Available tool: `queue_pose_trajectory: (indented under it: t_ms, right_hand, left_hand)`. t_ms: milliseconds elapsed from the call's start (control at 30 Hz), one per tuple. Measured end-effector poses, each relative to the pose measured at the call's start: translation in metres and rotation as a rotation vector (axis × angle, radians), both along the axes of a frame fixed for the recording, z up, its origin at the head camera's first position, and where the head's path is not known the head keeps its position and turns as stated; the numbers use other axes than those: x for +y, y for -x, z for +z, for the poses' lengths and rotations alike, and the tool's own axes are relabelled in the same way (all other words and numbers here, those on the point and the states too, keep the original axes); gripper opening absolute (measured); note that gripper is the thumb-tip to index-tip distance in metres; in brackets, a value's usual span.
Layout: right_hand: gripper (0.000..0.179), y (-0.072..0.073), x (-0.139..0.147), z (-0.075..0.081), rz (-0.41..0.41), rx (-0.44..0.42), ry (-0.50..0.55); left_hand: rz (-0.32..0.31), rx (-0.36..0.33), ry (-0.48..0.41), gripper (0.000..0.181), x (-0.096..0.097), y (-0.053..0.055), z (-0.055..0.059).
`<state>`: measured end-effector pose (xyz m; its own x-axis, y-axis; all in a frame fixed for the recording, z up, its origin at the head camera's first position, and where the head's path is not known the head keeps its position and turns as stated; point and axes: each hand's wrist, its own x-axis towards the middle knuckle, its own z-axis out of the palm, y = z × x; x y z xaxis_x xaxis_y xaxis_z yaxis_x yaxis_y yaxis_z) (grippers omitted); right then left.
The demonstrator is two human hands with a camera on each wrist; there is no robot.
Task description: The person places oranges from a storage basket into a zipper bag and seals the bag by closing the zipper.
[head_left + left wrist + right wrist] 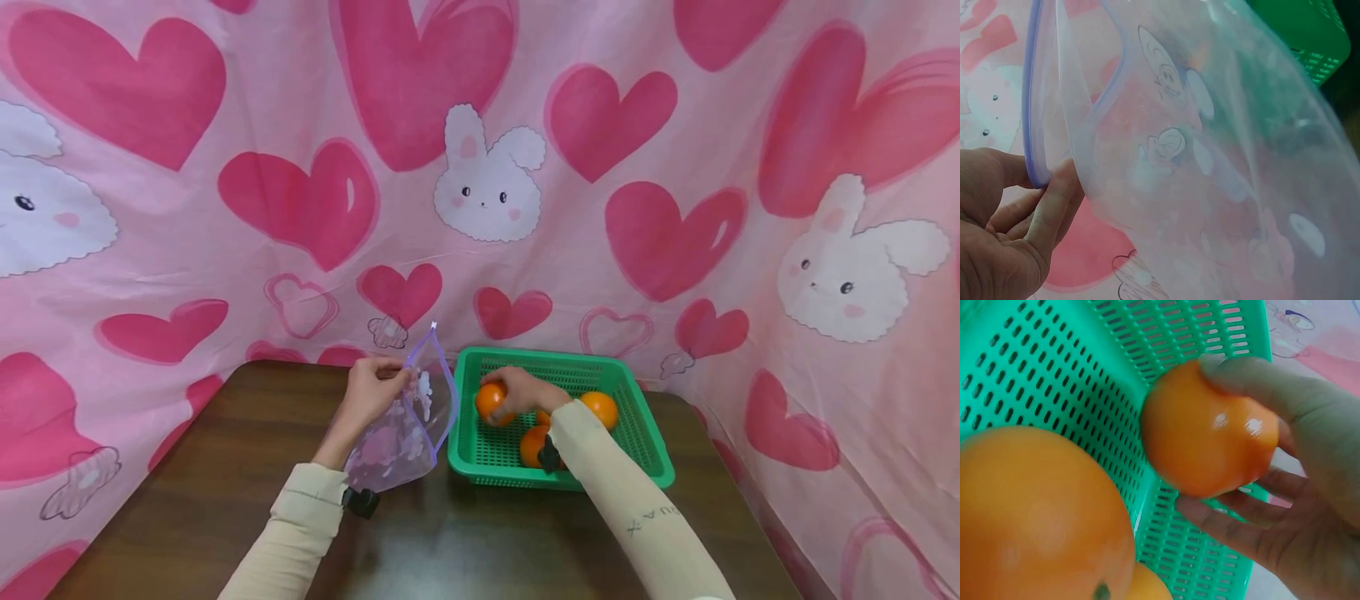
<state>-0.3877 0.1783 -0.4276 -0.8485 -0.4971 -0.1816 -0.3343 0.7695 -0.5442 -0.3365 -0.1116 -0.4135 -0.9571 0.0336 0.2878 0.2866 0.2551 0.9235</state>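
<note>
My left hand (375, 390) pinches the purple-edged rim of a clear zip bag (393, 450) printed with pink and white figures. The bag's mouth gapes toward the basket, and its zip slider points up. In the left wrist view the thumb and fingers grip the purple zip edge (1030, 94). Over the left end of a green plastic basket (562, 482), my right hand (521, 390) holds an orange (1207, 431), fingers and thumb curled round it. More oranges (600, 408) lie in the basket, partly hidden by the right forearm.
The basket stands at the back of a dark wooden table (450, 542), right beside the bag. Behind the table hangs a pink cloth (480, 275) with hearts and rabbits. Dark wrist devices (362, 502) sit at both cuffs.
</note>
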Motion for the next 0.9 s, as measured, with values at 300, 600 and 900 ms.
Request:
queue_pose_trajectory:
  t_ms: [300,600,900]
  right_hand:
    - [0.067,-0.002,0.005,0.003,-0.010,0.034,0.054]
    - [0.068,0.000,0.009,0.003,0.006,0.082,0.100]
    - [0.069,0.002,0.011,0.004,0.018,0.118,0.187]
  left_hand:
    - [-0.040,0.002,-0.022,0.026,0.000,-0.004,0.001]
    - [-0.010,-0.019,-0.024,0.023,0.002,-0.001,-0.001]
    - [0.009,-0.004,-0.020,0.024,0.005,0.000,0.000]
